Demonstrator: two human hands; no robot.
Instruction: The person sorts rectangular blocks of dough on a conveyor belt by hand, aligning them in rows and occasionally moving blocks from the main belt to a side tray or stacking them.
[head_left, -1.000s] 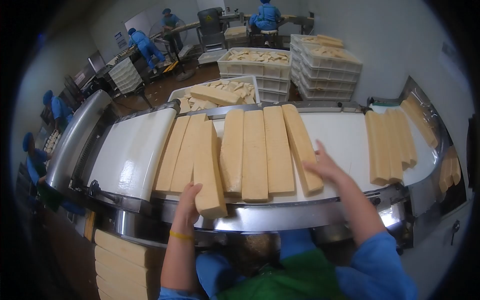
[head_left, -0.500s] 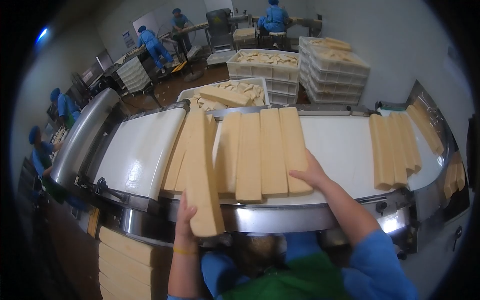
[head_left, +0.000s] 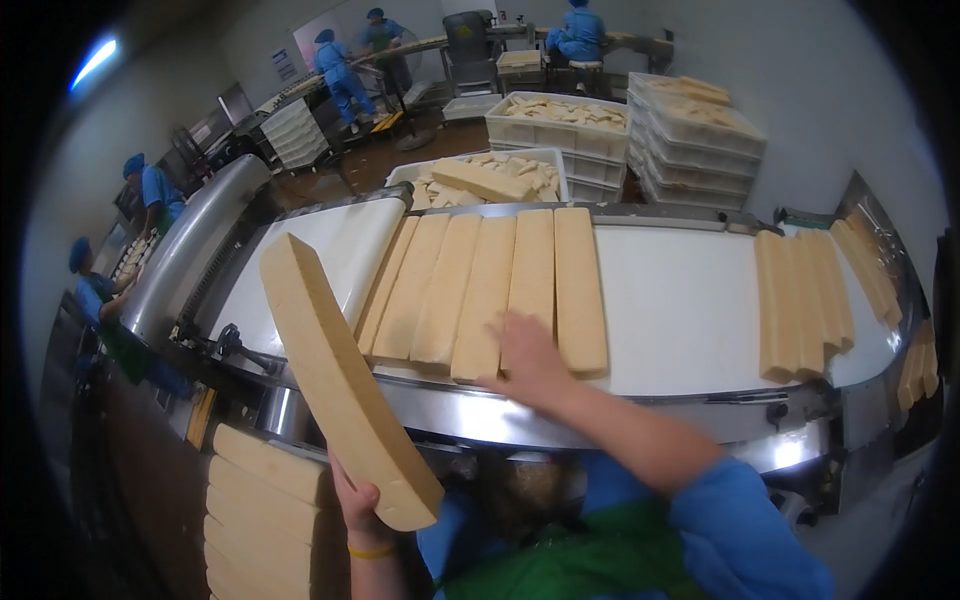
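My left hand (head_left: 355, 497) grips the near end of a long pale-yellow loaf (head_left: 340, 385), which looks like bread. That loaf is raised and tilted, its far end over the left part of the conveyor. My right hand (head_left: 530, 360), fingers apart and slightly blurred, is at the near part of a row of similar loaves (head_left: 435, 290) lying side by side on the white conveyor belt (head_left: 665, 310). It covers part of two loaves; whether it presses on them I cannot tell.
More loaves lie on the belt's right end (head_left: 795, 305) and in a stack (head_left: 265, 490) at lower left. Behind the conveyor stand a crate of broken pieces (head_left: 555, 158) and stacked white crates (head_left: 695, 150). A metal roller cover (head_left: 200, 245) borders the left. Several co-workers are farther back.
The loaf in my left hand has swung left and toward me, away from the row. My right hand has moved left from the row's right end, and the loaves now lie closer together.
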